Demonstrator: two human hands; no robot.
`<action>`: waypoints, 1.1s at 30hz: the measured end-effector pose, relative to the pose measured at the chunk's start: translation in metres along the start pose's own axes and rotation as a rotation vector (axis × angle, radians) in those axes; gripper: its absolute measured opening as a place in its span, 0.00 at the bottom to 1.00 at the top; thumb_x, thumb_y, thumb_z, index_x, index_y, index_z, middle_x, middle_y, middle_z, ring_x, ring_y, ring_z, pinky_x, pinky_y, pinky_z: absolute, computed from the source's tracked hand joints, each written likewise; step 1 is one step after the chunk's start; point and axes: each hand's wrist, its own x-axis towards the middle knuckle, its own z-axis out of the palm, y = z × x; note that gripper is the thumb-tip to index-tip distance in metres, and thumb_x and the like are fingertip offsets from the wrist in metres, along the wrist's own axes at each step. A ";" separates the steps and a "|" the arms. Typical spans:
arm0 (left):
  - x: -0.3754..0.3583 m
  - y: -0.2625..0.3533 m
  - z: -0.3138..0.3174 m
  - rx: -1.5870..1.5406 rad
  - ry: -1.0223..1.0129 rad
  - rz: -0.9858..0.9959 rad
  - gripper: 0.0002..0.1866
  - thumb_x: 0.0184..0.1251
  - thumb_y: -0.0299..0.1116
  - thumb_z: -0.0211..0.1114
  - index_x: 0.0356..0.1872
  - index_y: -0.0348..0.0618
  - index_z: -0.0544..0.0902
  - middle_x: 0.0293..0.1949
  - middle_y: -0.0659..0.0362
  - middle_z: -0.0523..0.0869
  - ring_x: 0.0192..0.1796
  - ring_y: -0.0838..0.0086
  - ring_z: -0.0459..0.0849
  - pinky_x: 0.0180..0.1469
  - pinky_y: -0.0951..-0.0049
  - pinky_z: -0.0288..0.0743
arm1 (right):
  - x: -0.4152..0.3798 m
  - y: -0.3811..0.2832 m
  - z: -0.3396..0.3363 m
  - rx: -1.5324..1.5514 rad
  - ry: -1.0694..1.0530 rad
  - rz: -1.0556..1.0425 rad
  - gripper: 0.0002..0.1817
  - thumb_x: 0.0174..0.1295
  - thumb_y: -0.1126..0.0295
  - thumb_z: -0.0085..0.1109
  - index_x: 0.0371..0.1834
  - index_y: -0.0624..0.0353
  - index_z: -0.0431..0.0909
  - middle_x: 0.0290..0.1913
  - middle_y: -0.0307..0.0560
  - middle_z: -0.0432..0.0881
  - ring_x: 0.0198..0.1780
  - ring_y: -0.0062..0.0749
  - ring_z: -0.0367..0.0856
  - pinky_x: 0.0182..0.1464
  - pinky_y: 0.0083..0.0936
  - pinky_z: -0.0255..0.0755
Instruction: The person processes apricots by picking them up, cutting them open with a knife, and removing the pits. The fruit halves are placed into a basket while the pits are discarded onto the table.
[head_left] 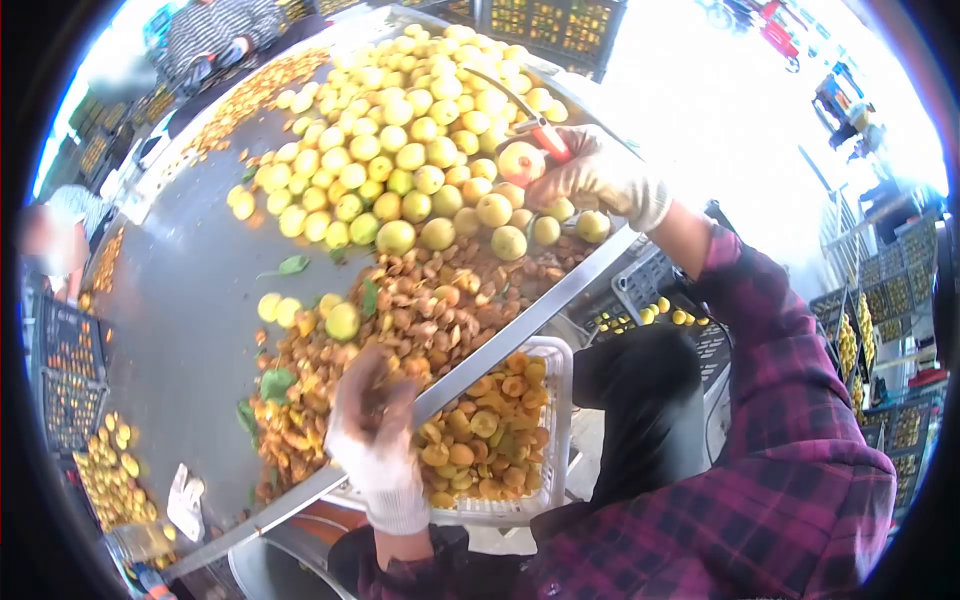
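Observation:
Near the top right edge of the metal table [190, 270], my right hand [600, 180] in a whitish glove is closed on a red-handled knife [548, 138] with a thin curved blade. A reddish round fruit [521, 163] shows at its fingertips, in front of the yellow fruit pile [400, 130]. My left hand [375, 430], also gloved, is over the table's metal rim beside a heap of brown pits [430, 310]; motion smears its fingers. Just right of it, a white basket [560, 400] holds halved orange-yellow fruit [480, 430].
Green leaves [277, 383] and a few loose yellow fruits [342, 321] lie by the pits. A white glove [186, 502] lies at the lower left. Across the table is a person in a striped top [215, 40]; another [70, 220] is at the left. Dark crates [70, 370] stand around.

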 end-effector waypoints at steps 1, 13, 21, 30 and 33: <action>0.000 0.011 0.006 -0.204 -0.061 -0.116 0.27 0.59 0.20 0.69 0.63 0.32 0.77 0.58 0.47 0.83 0.53 0.66 0.84 0.55 0.70 0.78 | -0.004 -0.009 0.019 0.036 -0.054 0.004 0.27 0.50 0.83 0.72 0.57 0.58 0.82 0.38 0.35 0.86 0.32 0.15 0.80 0.34 0.16 0.75; -0.011 0.016 -0.025 -0.752 -0.099 -0.160 0.23 0.70 0.23 0.64 0.65 0.34 0.75 0.56 0.55 0.84 0.54 0.69 0.84 0.56 0.64 0.82 | -0.074 -0.029 0.183 -0.272 -0.236 -0.480 0.26 0.58 0.63 0.72 0.57 0.63 0.79 0.41 0.53 0.87 0.46 0.30 0.86 0.50 0.29 0.77; -0.007 0.011 -0.053 -0.755 0.024 -0.070 0.20 0.66 0.23 0.68 0.59 0.40 0.78 0.52 0.55 0.85 0.51 0.67 0.86 0.55 0.65 0.83 | -0.096 -0.023 0.189 -0.246 -0.326 -0.297 0.16 0.74 0.59 0.52 0.42 0.64 0.77 0.26 0.53 0.78 0.30 0.44 0.81 0.34 0.36 0.72; 0.000 0.003 -0.057 -0.748 0.042 -0.050 0.24 0.61 0.21 0.72 0.60 0.41 0.79 0.52 0.58 0.86 0.52 0.69 0.85 0.54 0.69 0.83 | -0.103 -0.008 0.200 -0.169 -0.448 -0.232 0.20 0.78 0.56 0.48 0.45 0.66 0.78 0.28 0.57 0.81 0.32 0.50 0.83 0.36 0.36 0.74; 0.000 0.006 -0.054 -0.837 0.075 -0.091 0.24 0.57 0.15 0.71 0.57 0.34 0.81 0.51 0.55 0.87 0.53 0.69 0.85 0.62 0.68 0.76 | -0.101 -0.005 0.200 -0.193 -0.468 -0.211 0.20 0.78 0.57 0.48 0.45 0.66 0.78 0.28 0.57 0.81 0.31 0.50 0.83 0.36 0.36 0.75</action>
